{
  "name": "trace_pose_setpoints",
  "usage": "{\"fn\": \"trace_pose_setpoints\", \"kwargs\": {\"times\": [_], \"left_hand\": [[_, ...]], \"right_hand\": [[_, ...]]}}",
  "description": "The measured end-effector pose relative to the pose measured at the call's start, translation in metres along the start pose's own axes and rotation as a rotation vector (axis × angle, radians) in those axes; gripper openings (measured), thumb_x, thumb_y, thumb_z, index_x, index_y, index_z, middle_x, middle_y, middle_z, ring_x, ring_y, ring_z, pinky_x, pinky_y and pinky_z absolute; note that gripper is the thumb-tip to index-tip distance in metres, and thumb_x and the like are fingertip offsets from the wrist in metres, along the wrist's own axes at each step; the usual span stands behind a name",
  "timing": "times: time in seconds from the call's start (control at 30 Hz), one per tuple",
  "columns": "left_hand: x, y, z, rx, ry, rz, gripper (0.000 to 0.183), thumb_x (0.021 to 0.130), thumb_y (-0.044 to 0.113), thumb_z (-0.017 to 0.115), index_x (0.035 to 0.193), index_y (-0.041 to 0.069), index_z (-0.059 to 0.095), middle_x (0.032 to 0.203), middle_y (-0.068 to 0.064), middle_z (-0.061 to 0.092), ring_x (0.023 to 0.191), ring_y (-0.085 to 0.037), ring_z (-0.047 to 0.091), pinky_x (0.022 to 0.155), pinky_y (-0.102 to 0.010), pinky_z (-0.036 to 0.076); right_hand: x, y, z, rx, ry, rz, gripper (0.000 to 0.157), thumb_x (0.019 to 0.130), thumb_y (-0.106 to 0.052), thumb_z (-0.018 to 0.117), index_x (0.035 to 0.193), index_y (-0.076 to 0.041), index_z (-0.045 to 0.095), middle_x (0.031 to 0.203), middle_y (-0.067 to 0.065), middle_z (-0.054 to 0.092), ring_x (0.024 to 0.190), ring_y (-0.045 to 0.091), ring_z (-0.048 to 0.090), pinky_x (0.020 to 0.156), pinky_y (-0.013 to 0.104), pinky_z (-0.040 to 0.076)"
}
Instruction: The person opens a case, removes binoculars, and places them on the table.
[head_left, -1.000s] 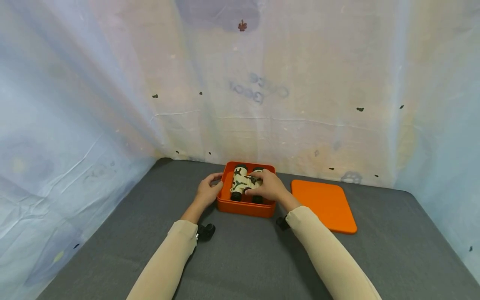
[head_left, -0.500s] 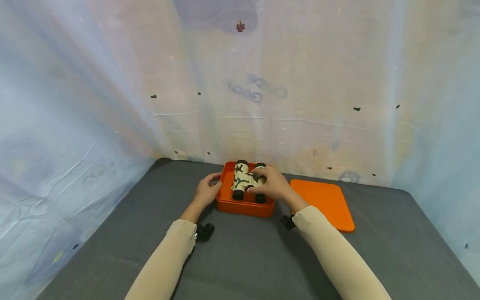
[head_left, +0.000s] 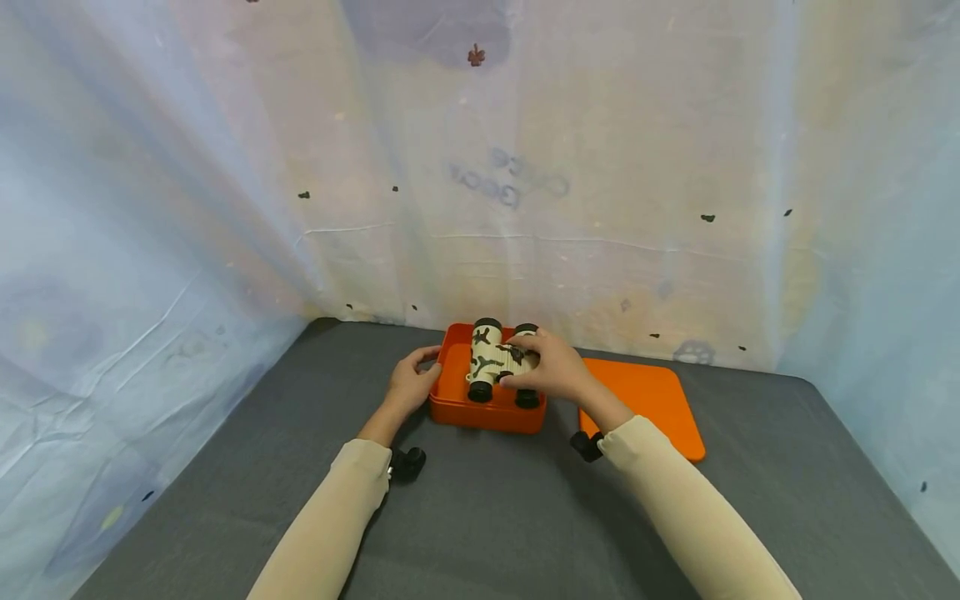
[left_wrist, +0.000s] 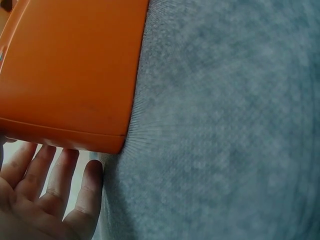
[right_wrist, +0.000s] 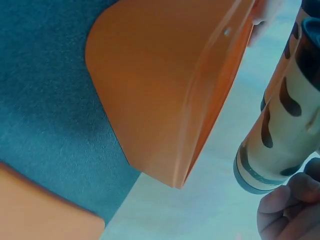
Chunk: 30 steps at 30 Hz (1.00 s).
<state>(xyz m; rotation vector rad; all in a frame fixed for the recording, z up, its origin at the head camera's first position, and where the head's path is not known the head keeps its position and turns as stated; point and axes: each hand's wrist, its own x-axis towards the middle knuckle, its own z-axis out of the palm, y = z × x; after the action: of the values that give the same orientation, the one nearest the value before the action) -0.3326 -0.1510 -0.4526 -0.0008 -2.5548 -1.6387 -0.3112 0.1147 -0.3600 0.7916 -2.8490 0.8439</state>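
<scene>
My right hand (head_left: 558, 367) grips camouflage-patterned binoculars (head_left: 484, 357) across the middle, thumb on the near side and fingers on the far side. They overlap the orange box (head_left: 487, 419) in the head view. In the right wrist view, the binoculars (right_wrist: 285, 125) are up past the rim of the box (right_wrist: 145, 90), with curled fingers (right_wrist: 275, 200) beside one barrel. My left hand (head_left: 409, 385) is at the box's left wall. Extended fingers (left_wrist: 59, 180) meet the wall of the box (left_wrist: 70, 65) in the left wrist view.
A flat orange lid (head_left: 651, 404) lies on the grey table (head_left: 480, 517) right of the box, partly behind the right forearm. A printed fabric curtain (head_left: 600, 167) hangs behind the table and along both sides. Black straps with cameras sit at both wrists.
My right hand has raised the binoculars from inside the box and shifted them slightly right. The left hand stays at the box's left side. The head view has shifted slightly.
</scene>
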Motion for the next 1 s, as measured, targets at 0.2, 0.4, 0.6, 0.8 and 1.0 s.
{"fn": "trace_pose_setpoints", "kwargs": {"times": [0.2, 0.4, 0.6, 0.8, 1.0], "left_hand": [[-0.001, 0.001, 0.001, 0.000, -0.009, -0.013, 0.040, 0.097, 0.026, 0.055, 0.137, 0.019, 0.055, 0.138, -0.004, 0.055, 0.097, -0.022, 0.061, 0.076, -0.031, 0.053], [-0.001, 0.001, 0.000, -0.004, -0.012, -0.017, 0.039, 0.097, 0.027, 0.055, 0.136, 0.021, 0.055, 0.138, -0.003, 0.055, 0.097, -0.022, 0.060, 0.078, -0.032, 0.054], [-0.002, 0.004, -0.002, -0.008, -0.015, -0.021, 0.040, 0.097, 0.027, 0.054, 0.136, 0.020, 0.055, 0.138, -0.004, 0.055, 0.102, -0.023, 0.060, 0.084, -0.037, 0.054], [-0.001, 0.003, -0.002, -0.005, -0.007, -0.018, 0.040, 0.097, 0.026, 0.055, 0.136, 0.018, 0.055, 0.137, -0.005, 0.056, 0.103, -0.024, 0.060, 0.088, -0.039, 0.054], [-0.001, 0.004, -0.002, -0.007, -0.019, -0.024, 0.041, 0.097, 0.025, 0.054, 0.137, 0.018, 0.054, 0.138, -0.005, 0.055, 0.105, -0.025, 0.061, 0.089, -0.040, 0.054]], "right_hand": [[-0.015, -0.002, -0.007, -0.002, 0.008, -0.007, 0.067, 0.072, -0.046, 0.081, 0.130, -0.018, 0.062, 0.097, 0.006, 0.054, 0.074, 0.018, 0.044, 0.059, 0.028, 0.038], [-0.030, -0.006, -0.011, -0.030, 0.021, -0.023, 0.067, 0.072, -0.049, 0.081, 0.129, -0.021, 0.062, 0.089, 0.003, 0.049, 0.069, 0.017, 0.042, 0.056, 0.027, 0.036], [-0.047, -0.010, -0.011, -0.048, 0.019, -0.016, 0.068, 0.071, -0.049, 0.081, 0.129, -0.020, 0.062, 0.084, 0.002, 0.044, 0.063, 0.015, 0.039, 0.053, 0.025, 0.032], [-0.067, -0.011, -0.007, -0.071, 0.014, -0.026, 0.066, 0.070, -0.050, 0.082, 0.126, -0.021, 0.064, 0.082, 0.001, 0.044, 0.063, 0.013, 0.037, 0.053, 0.022, 0.029], [-0.088, -0.007, -0.004, -0.057, 0.012, -0.044, 0.066, 0.069, -0.049, 0.083, 0.125, -0.020, 0.065, 0.078, -0.002, 0.042, 0.063, 0.011, 0.035, 0.054, 0.020, 0.028]]}}
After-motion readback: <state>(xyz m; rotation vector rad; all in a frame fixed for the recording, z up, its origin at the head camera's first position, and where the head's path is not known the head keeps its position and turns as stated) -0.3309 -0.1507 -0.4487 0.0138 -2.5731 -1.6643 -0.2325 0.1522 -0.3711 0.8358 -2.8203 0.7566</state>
